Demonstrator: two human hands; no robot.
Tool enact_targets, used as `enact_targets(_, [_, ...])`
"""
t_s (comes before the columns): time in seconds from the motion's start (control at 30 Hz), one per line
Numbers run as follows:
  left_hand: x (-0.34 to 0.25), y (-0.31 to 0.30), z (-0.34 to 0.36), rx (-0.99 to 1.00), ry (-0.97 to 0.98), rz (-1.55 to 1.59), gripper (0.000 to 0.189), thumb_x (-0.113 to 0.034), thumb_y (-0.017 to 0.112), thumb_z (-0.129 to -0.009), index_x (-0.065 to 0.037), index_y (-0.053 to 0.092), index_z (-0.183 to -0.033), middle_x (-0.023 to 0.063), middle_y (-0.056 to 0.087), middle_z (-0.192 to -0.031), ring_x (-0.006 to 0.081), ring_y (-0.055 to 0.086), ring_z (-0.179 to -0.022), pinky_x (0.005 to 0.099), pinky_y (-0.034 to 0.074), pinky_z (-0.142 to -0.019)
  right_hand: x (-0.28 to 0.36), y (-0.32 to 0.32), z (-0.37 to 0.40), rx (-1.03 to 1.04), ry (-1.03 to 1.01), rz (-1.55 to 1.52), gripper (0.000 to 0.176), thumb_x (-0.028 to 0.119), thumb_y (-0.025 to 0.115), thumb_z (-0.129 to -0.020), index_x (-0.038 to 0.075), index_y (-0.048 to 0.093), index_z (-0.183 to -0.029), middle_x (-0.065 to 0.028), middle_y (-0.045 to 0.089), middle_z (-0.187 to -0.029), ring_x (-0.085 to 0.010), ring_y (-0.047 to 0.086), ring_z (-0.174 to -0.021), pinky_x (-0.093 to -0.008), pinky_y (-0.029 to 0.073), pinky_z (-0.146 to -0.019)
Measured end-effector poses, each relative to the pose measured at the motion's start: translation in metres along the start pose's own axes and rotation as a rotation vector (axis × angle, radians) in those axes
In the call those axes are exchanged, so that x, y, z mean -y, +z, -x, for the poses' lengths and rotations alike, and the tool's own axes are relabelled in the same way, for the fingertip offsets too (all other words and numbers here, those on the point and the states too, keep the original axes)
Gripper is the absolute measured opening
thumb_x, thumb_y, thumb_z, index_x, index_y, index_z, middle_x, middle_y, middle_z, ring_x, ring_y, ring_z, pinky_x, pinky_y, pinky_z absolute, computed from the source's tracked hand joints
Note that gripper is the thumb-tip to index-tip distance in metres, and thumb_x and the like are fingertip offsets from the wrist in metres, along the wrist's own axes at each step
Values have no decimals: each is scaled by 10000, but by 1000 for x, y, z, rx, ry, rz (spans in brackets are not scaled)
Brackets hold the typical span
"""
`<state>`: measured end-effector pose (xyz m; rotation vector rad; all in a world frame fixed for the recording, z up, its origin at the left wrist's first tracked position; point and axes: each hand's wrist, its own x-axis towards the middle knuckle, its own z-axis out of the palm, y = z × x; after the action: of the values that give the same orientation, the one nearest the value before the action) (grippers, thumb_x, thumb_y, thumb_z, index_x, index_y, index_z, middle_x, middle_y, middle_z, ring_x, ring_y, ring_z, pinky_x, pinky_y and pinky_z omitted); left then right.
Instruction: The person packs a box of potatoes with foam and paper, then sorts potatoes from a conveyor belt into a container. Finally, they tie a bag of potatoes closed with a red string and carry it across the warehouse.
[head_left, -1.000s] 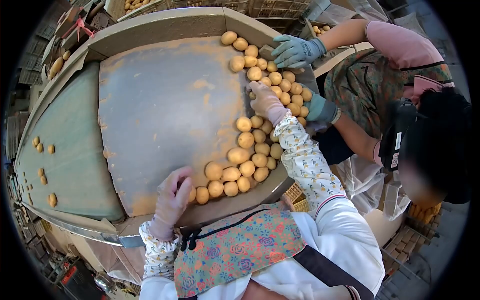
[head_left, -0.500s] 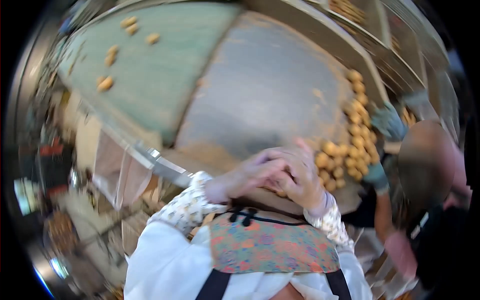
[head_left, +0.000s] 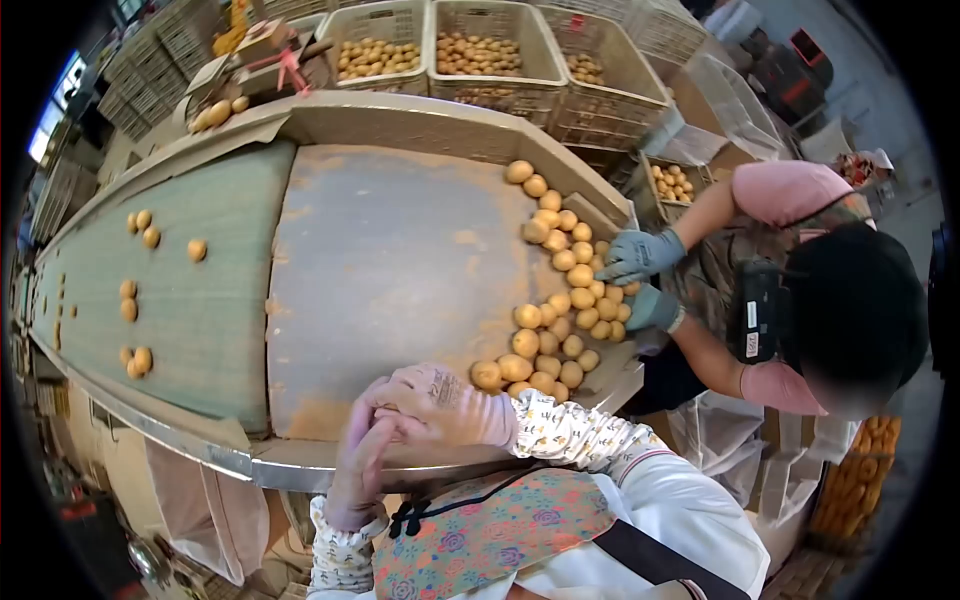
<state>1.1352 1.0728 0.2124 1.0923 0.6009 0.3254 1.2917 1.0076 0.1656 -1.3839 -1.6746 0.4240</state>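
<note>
My left hand (head_left: 361,462) and my right hand (head_left: 436,398), both in thin pale gloves, are clasped together over the near edge of the metal sorting table (head_left: 390,250). Their fingers are closed against each other; no other thing shows between them. Just right of my right hand, the nearest potatoes (head_left: 486,375) lie in a loose pile, apart from it. The pile stretches along the table's right end. Patterned sleeve cuffs cover both my wrists.
At the right, a co-worker's gloved hands (head_left: 640,258) reach into the pile. A green conveyor belt (head_left: 190,320) carries scattered potatoes on the left. Plastic crates (head_left: 495,85) with potatoes stand beyond the raised far wall (head_left: 420,108). A metal rim (head_left: 300,474) borders the near side.
The view has swung to the right and sharpened, showing the crates and co-worker more fully. My hands stay together and now appear farther left in view.
</note>
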Motion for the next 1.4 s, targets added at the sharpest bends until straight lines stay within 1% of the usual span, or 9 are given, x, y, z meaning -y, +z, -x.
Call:
enact_targets(0.37, [31, -30, -14, -253, 135, -359, 423, -164, 486, -991, 8, 412, -1370, 93, 625, -1061, 153, 570, -941, 306, 461, -891, 88, -143, -52, -537, -628, 306, 486, 231, 693, -773, 90, 591, -1227, -132, 589, -1102, -298, 580, -999, -440, 477, -876])
enact_targets(0.57, [12, -21, -21, -223, 43, -236, 337, -131, 461, -990, 27, 492, -1286, 93, 628, -1039, 160, 590, -914, 286, 463, -859, -47, -209, -125, -597, -125, 850, 576, 364, 611, -821, 73, 517, -1310, -194, 566, -1199, -336, 521, -1169, -479, 405, -977])
enact_targets(0.87, [16, -21, -27, -188, -89, -263, 329, -192, 451, -998, 27, 551, -1222, 90, 627, -1046, 165, 595, -905, 299, 480, -835, -152, -59, 80, 104, 925, 674, 691, 621, 464, -870, 145, 480, -1371, -195, 390, -1430, -470, 288, -1337, -684, 239, -991])
enact_targets(1.0, [17, -28, -33, 121, -614, -501, 247, -138, 495, -986, 17, 598, -1149, 116, 639, -1039, 154, 610, -906, 315, 517, -747, -49, -44, 104, -261, 350, 130, 385, 368, 592, -875, 105, 605, -1156, -146, 597, -1131, -356, 559, -1033, -494, 394, -945])
enact_targets(1.1, [17, -13, -42, 671, -162, -1138, 173, -114, 576, -933, -13, 626, -1063, 147, 605, -1133, 207, 623, -890, 352, 531, -704, -17, -64, 120, 185, 805, -281, 207, 252, 596, -871, 64, 623, -956, -151, 648, -908, -317, 620, -884, -388, 480, -784])
enact_targets(1.13, [32, -21, -49, 830, 389, -1302, 177, -82, 637, -860, -31, 614, -1028, 184, 552, -1219, 269, 617, -955, 365, 531, -765, -19, -45, 131, 87, 636, -309, 182, 226, 599, -862, 44, 596, -855, -172, 633, -783, -337, 631, -769, -398, 487, -675])
enact_targets(1.23, [50, -21, -51, 475, -184, -879, 283, -77, 642, -850, -69, 586, -1127, 204, 514, -1285, 301, 587, -1063, 364, 522, -832, -26, -32, 129, -44, 848, -250, 187, 234, 602, -862, 47, 597, -871, -180, 640, -827, -344, 632, -802, -415, 487, -670])
enact_targets(1.37, [23, -6, -57, 272, 285, -1131, 461, -76, 565, -934, -10, 422, -1367, 193, 468, -1370, 279, 533, -1179, 386, 466, -965, -24, -40, 136, -219, 714, 21, 171, 241, 610, -856, 71, 595, -871, -157, 593, -721, -352, 614, -719, -455, 489, -616])
enact_targets(1.4, [16, -1, -54, 10, -55, -644, 404, -73, 527, -951, 23, 461, -1338, 163, 510, -1330, 235, 532, -1176, 368, 428, -1007, -22, -38, 147, -140, 673, -16, 164, 240, 607, -859, 78, 592, -880, -144, 577, -691, -348, 611, -704, -457, 492, -609])
